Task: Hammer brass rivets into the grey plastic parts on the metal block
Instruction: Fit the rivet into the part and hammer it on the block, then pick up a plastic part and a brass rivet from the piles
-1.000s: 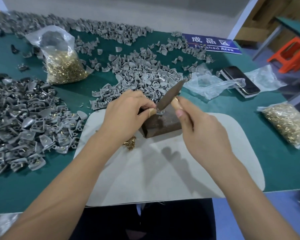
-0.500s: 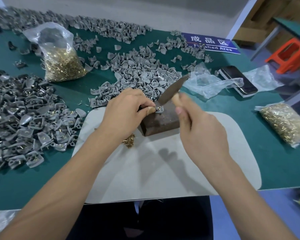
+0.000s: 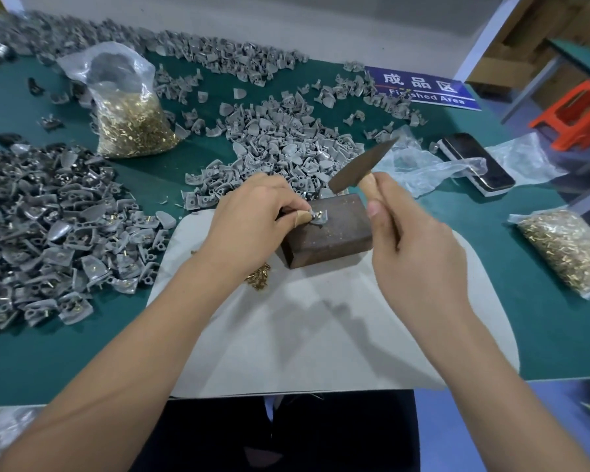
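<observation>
Grey plastic part (image 3: 319, 217) sits on the top face of the metal block (image 3: 331, 229), near its left edge, with a brass rivet (image 3: 318, 213) showing in it. My left hand (image 3: 252, 216) pinches that part, fingers curled in, the taped fingertip right against it. My right hand (image 3: 413, 247) is wrapped around the wooden handle of the hammer (image 3: 361, 166), thumb along the shaft; the dark head hangs in the air above the block's far edge, tilted, clear of the rivet. The block rests on a pale grey mat (image 3: 321, 335), and a small heap of loose rivets (image 3: 258, 277) lies on the mat just under my left wrist. Beyond the block is a pile of grey parts (image 3: 280, 144); a bigger pile (image 3: 48, 226) spreads to my left. A bag of rivets (image 3: 130, 124) stands far left on the green table (image 3: 559, 318), another bag (image 3: 569, 247) lies to the right, and a phone (image 3: 474, 161) rests near crumpled clear plastic (image 3: 419, 165). A blue sign (image 3: 423, 88) lies at the far edge.
</observation>
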`<control>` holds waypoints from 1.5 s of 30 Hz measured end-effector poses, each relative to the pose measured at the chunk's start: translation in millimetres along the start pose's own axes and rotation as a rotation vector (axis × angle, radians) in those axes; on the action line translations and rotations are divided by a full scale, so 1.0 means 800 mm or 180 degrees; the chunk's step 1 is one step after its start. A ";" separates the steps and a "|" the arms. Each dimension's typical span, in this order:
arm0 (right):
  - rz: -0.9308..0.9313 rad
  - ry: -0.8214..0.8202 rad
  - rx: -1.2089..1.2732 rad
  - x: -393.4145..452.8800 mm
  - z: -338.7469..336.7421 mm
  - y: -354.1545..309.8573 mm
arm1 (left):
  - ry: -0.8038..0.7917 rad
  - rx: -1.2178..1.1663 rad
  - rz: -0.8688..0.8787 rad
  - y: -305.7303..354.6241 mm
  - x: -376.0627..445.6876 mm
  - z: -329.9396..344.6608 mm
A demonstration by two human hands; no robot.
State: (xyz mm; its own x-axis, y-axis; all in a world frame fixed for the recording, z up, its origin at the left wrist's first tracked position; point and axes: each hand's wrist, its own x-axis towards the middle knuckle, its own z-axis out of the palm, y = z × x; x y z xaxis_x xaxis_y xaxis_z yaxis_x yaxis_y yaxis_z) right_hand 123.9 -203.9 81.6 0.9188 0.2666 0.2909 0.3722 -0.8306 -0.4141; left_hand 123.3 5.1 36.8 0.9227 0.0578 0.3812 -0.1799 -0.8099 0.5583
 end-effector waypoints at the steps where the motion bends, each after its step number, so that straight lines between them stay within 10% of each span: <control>1: -0.0040 -0.0128 -0.0057 -0.001 0.003 -0.002 | 0.0008 0.0015 0.0008 0.000 0.000 0.000; 19: 0.0916 -0.0511 -0.0879 0.023 0.014 0.096 | -0.0121 -0.0034 0.0128 -0.008 -0.002 -0.001; 24: 0.0219 0.0051 -0.0129 0.031 0.013 0.060 | -0.0136 0.0118 0.0078 -0.004 -0.004 -0.005; 45: -0.2016 -0.1000 0.0652 0.054 0.167 -0.224 | 0.1224 0.0964 -0.1466 -0.099 -0.159 -0.141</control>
State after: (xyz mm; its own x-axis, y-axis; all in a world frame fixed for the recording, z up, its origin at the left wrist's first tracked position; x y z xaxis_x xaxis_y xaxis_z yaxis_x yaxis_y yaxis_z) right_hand 114.1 21.7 52.6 0.5025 0.8181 0.2797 0.8329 -0.3713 -0.4104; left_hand -18.2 128.0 27.3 0.6851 0.5950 0.4202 0.3584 -0.7776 0.5167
